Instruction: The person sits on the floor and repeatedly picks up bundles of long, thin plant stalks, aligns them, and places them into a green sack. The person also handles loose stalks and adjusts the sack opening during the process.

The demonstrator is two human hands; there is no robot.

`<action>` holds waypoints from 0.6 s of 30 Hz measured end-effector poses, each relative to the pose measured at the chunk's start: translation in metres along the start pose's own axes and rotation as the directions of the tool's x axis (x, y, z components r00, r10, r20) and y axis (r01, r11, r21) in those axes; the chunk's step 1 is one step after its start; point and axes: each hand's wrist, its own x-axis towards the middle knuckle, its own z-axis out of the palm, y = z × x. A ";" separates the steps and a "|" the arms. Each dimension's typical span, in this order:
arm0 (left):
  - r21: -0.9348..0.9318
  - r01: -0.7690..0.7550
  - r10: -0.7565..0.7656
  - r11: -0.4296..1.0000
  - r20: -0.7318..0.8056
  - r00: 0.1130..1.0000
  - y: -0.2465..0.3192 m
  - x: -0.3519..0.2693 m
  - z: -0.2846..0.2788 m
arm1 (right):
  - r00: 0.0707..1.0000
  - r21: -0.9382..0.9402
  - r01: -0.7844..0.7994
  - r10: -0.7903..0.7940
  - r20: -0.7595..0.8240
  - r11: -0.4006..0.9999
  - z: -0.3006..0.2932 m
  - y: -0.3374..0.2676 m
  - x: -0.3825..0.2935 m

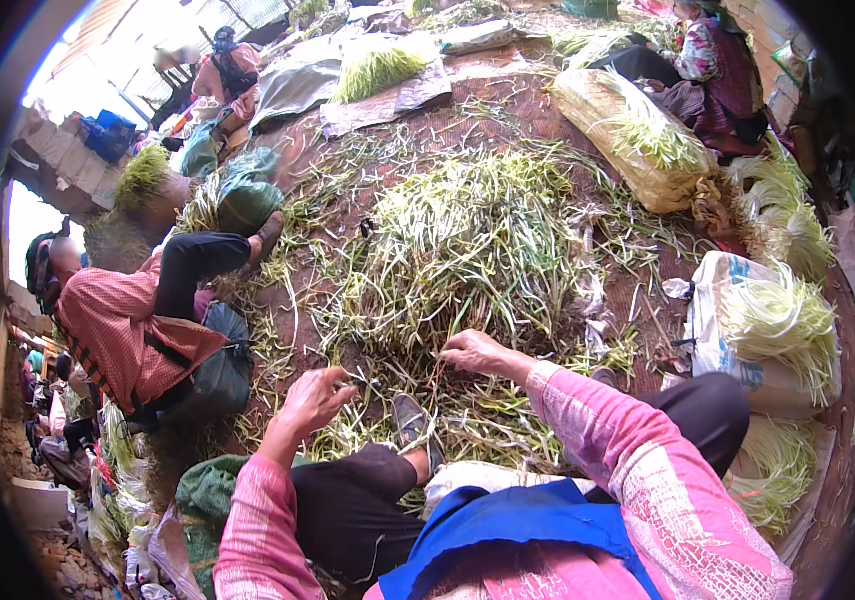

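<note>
A large heap of long, pale green leafy stalks [472, 225] lies on the ground before me. My right hand [483, 354] is at the near edge of this heap, thumb and fingertips pinched on what looks like a thin stalk [436, 382] that hangs down. To the left, my left hand [315, 401] is raised above scattered trimmings, its fingers curled. A whitish stalk lies by its fingertips; whether they grip it cannot be told. Between and below my hands is my shoe [409, 420], with loose stalks around it.
Pale trimmed stalks lie on a white sack [720, 315] at right and on a yellow sack [592, 112] farther back. A co-worker in a checked top [108, 322] sits at left; others sit at the back. A green mesh sack [209, 487] is by my left knee.
</note>
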 end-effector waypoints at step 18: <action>-0.500 0.315 -0.386 0.807 -0.041 0.922 -0.045 0.300 0.213 | 0.773 0.145 -0.468 0.484 -0.411 0.872 -0.069 0.159 0.141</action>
